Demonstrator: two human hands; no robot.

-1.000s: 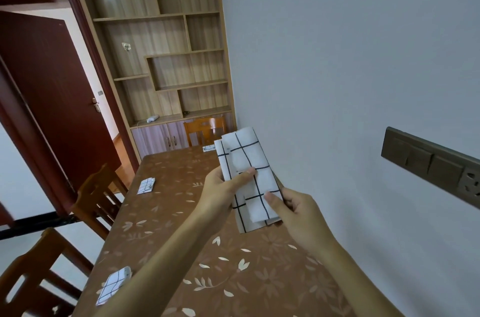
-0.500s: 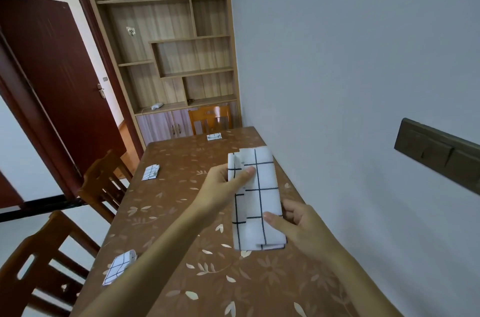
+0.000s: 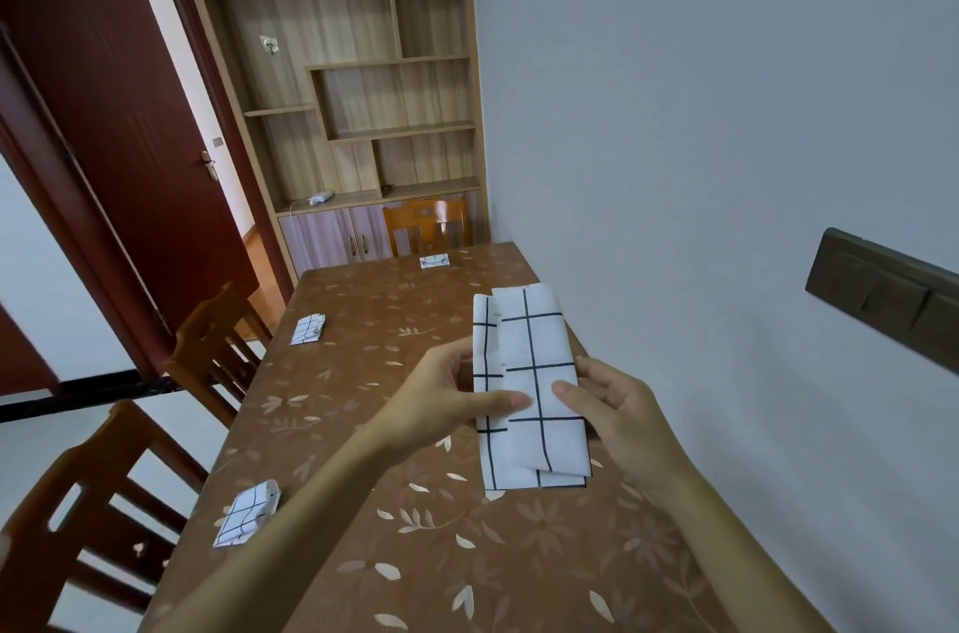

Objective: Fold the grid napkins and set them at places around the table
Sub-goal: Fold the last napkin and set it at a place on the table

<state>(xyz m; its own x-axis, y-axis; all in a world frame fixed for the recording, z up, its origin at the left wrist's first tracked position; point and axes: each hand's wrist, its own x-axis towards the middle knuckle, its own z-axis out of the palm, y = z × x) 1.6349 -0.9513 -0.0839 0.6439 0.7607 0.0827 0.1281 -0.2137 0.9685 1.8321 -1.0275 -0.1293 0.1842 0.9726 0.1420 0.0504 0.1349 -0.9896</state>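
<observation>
Now the grid napkin (image 3: 529, 388) is brought lower. A second ago it was held up in the air and tilted; now it is held lengthwise just over the tabletop (image 3: 394, 425), near the edge by the wall (image 3: 726, 165). Contact with the surface cannot be told. It is folded into a long strip, with one layer offset on the left. Judged: the fold is part done, and a crosswise fold is probably still needed before placing. Three folded napkins are already set at places: near left (image 3: 248, 518), mid left (image 3: 308, 329), far end (image 3: 434, 261). The left hand (image 3: 446, 399) is reached in from the left and the strip is pinched at mid-length, thumb laid across the front. The right edge is gripped by the right hand (image 3: 617, 409), thumb on top, fingers hidden behind.
</observation>
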